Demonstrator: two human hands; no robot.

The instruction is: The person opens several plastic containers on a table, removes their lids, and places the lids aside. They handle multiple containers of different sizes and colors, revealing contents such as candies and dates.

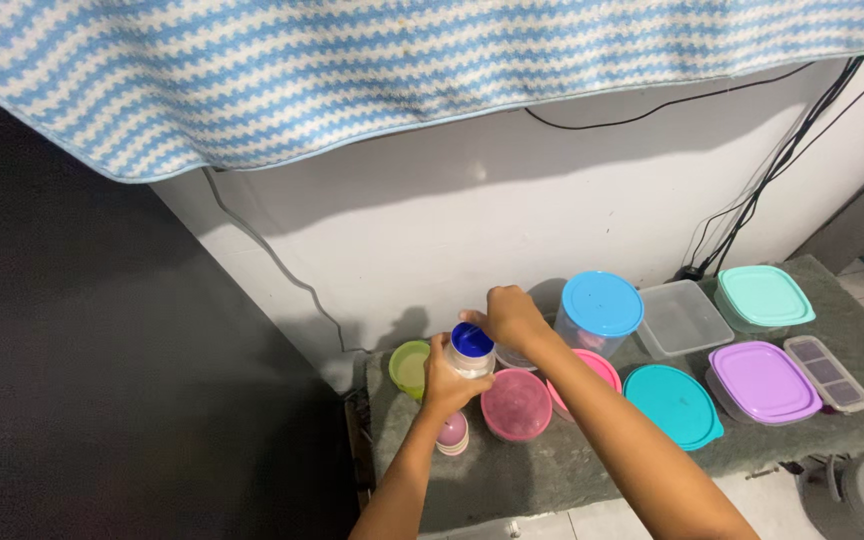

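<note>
Hands met over a small clear plastic bottle with a dark blue screw cap (pixel 472 350), held above the left end of a grey-green mat (pixel 572 470) that ran along the foot of a white wall (pixel 512 210). Left hand (pixel 449 382) wrapped the bottle's body from below, fingers clenched around it. Right hand (pixel 512 314) came in from above and behind, fingertips closed on the rim of the blue cap. Bottle stood close to upright, long axis vertical, cap end pointing up and tipped slightly toward the camera.

Just left of the bottle sat a small green round tub (pixel 409 368); directly below the left hand, a small pink-and-white round container (pixel 452 436). Right of that lay a pink round lidded bowl (pixel 517 405), with a second pink bowl (pixel 597 368) partly hidden behind the right forearm. Farther right: a tall clear tub with a light blue round lid (pixel 602 305), a loose teal round lid (pixel 674 404), a clear square box (pixel 682 318), a mint-lidded container (pixel 764 297), a purple-lidded container (pixel 764 382). Blue-and-white striped cloth (pixel 352 70) hung overhead.
</note>
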